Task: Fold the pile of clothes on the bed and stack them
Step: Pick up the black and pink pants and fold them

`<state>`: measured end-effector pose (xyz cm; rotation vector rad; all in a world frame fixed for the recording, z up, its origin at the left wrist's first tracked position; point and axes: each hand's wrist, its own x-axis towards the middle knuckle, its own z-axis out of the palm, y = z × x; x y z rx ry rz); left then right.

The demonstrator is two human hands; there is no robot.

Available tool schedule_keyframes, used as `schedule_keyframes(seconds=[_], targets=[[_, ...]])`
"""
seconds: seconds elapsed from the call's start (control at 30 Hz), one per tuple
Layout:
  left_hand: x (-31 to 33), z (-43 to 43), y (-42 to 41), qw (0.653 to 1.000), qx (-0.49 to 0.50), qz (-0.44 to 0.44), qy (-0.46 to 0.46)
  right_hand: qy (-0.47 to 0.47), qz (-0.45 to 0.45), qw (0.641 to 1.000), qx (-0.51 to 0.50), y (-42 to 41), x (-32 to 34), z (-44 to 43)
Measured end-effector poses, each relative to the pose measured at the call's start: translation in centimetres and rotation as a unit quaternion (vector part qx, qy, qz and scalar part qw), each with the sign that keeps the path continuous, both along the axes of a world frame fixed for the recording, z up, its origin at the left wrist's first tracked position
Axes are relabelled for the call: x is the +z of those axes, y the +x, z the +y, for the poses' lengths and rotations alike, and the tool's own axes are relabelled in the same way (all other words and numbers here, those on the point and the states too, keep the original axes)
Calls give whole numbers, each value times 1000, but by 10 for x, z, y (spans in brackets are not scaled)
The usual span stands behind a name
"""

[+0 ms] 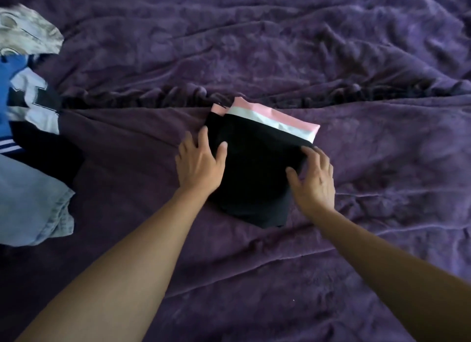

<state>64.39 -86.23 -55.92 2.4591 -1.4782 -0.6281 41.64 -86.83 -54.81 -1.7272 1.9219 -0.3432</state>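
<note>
In the middle of the bed (356,239), I press the folded black garment (254,168) flat.

My left hand (200,160) rests on its left edge and my right hand (314,178) on its right, fingers of both spread, gripping nothing. This fold looks finished. I judge the next move is to leave it as the stack's base and reach for the pile (28,127) at the bed's left edge. A rumpled purple blanket (331,48) covers the bed; no more of the room shows.
</note>
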Motion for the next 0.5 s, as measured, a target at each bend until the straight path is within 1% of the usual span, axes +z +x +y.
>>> schedule_keyframes(seconds=[0.07,0.1,0.17,0.3,0.4,0.5], targets=[[-16,-18,-8,999,11,8,36,66,-27,996,-46,-11,-17,-4],[-21,-23,-13,999,-3,-3,40,74,-45,995,-46,-9,-25,-5],[-25,-26,-24,998,-49,-35,12,69,-85,993,-39,4,-37,-5],[-10,-14,-29,991,-110,-38,-60,50,-156,983,-85,23,-35,-4],[13,9,-27,986,-155,-35,-58,38,-141,988,-58,12,-13,11],[40,42,-44,977,-213,-34,-4,54,-83,995,-17,-13,14,38]])
